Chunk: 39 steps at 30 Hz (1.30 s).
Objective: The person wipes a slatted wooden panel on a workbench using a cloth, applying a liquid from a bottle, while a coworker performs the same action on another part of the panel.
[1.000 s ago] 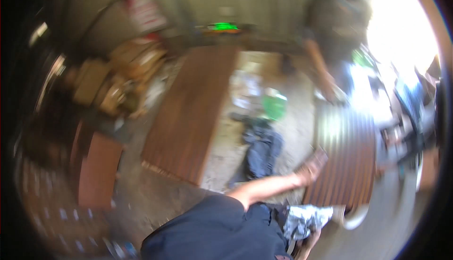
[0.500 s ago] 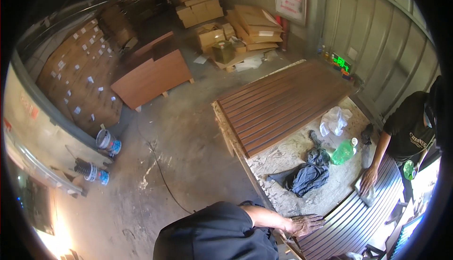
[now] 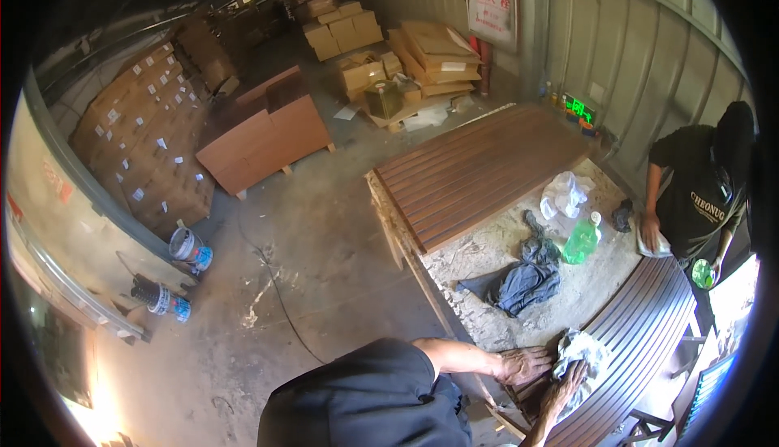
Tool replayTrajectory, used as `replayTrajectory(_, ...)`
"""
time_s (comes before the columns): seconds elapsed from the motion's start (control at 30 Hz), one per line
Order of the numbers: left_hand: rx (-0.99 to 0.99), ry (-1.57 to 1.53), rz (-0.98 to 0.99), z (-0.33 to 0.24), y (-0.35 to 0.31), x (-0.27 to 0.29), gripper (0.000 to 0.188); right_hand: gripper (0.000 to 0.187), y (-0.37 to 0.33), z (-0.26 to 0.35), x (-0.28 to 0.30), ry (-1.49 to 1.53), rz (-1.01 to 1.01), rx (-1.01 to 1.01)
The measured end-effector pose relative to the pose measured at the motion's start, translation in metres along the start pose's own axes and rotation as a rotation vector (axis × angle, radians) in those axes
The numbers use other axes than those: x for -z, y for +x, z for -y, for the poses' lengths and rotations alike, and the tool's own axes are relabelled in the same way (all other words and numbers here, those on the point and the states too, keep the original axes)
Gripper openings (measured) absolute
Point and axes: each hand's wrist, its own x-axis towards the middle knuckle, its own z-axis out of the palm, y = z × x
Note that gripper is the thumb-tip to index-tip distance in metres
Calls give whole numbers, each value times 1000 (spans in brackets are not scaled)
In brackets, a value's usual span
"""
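Observation:
My left hand (image 3: 523, 364) lies with fingers stretched out at the near left end of a brown slatted wood panel (image 3: 641, 317). Beside it, my right hand (image 3: 570, 384) presses a crumpled white rag (image 3: 586, 358) onto the slats. Part of the right palm is hidden behind the fingers and the rag. At the panel's far end, a co-worker's hand (image 3: 650, 232) holds another pale rag (image 3: 654, 247) on the slats. That co-worker's other hand is by a green plastic bottle (image 3: 703, 273).
A worktable (image 3: 487, 260) carries a second slatted panel (image 3: 479, 175), a dark blue cloth (image 3: 527, 281), a green bottle (image 3: 582, 240) and white plastic wrap (image 3: 567, 195). Buckets (image 3: 188, 248) stand by the left wall. Cardboard stacks and brown boards lie farther back. A cable (image 3: 276, 297) crosses the floor.
My right hand has come into view with the white rag, beside my left hand, which stays on the panel. The co-worker's hand and rag have moved to the panel's far end.

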Motion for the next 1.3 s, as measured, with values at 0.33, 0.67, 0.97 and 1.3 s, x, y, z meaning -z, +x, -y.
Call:
replayTrajectory(0.33,-207,162,-129,-31,2,26,44,67,-84,2,-11,108,6,159)
replayTrajectory(0.67,317,78,297,21,-8,53,58,72,-84,67,-17,93,122,27)
replayTrajectory(0.97,11,333,74,56,13,52,49,72,52,27,-43,91,-88,-4)
replayTrajectory(1.3,90,330,127,63,6,66,56,68,49,12,-34,90,-88,57)
